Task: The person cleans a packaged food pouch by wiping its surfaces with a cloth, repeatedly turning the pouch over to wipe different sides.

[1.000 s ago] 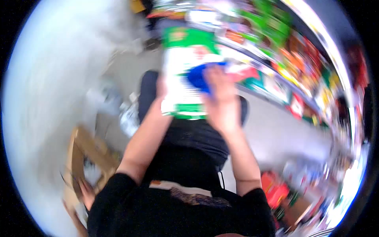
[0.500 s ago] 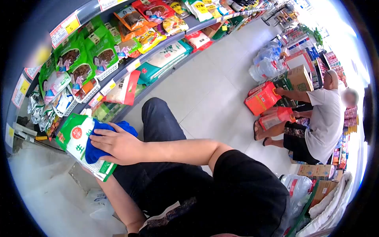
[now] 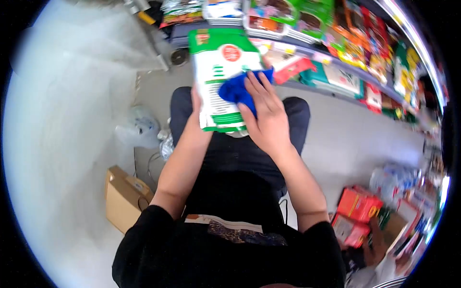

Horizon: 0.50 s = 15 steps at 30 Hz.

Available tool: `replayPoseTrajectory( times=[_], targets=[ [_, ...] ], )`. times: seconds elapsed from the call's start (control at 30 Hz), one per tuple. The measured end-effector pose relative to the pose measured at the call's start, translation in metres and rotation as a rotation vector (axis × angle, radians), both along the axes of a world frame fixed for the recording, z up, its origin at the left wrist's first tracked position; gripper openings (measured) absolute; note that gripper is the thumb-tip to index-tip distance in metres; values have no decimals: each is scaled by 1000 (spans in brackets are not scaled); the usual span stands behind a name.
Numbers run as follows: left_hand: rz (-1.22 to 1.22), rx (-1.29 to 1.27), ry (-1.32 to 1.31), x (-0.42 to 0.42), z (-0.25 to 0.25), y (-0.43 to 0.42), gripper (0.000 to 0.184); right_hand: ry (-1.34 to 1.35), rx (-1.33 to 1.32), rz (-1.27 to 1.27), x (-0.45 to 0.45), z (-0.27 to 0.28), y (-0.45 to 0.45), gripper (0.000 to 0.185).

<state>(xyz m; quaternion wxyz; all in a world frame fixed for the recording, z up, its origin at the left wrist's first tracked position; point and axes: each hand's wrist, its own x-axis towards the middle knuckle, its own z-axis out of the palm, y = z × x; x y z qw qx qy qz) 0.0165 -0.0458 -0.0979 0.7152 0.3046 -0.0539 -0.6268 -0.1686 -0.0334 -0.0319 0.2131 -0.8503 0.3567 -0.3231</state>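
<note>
A white and green bag (image 3: pixel 206 65) with a red round mark is held up above my knees. My left hand (image 3: pixel 196 103) grips its left edge from the side and behind; most of its fingers are hidden by the bag. On the bag's lower right front lies a crumpled blue cloth (image 3: pixel 235 90). My right hand (image 3: pixel 266 108) presses on this cloth, fingers over its right part, and holds it against the bag.
Shelves (image 3: pixel 307 48) with packets of food run across the top right. A cardboard box (image 3: pixel 125 199) and a plastic bag (image 3: pixel 141 126) are on the floor at left. At lower right a person's hand (image 3: pixel 377 240) is by red boxes (image 3: pixel 357 204).
The view has swung back from the aisle on the right, where the other person showed fully. The bag is now upright in front of me, and the cloth still lies under my right hand.
</note>
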Motion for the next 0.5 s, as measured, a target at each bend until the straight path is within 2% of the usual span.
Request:
replayPoseTrajectory(
  times=[0.17,0.2,0.27,0.3,0.33,0.37,0.43,0.5],
  targets=[
    [75,-185,-29,-17,-8,9,58,-1,15,110,11,-2,20,39],
    [85,-271,348,-20,3,15,55,-42,42,118,15,-7,17,38],
    [69,-313,148,-23,5,23,62,-48,200,85,16,-12,8,38],
    [67,-331,49,-23,4,26,65,-49,172,141,16,-17,3,37],
    [97,-279,126,-30,12,27,67,-57,141,184,12,-18,-1,36],
    [155,-355,82,-38,4,17,66,-27,72,228,5,-14,-4,37],
    [243,-384,29,-12,-9,14,64,36,-38,279,29,-7,7,39],
    [304,-397,103,-2,-16,14,56,45,-76,341,41,-4,15,41]
  ],
)
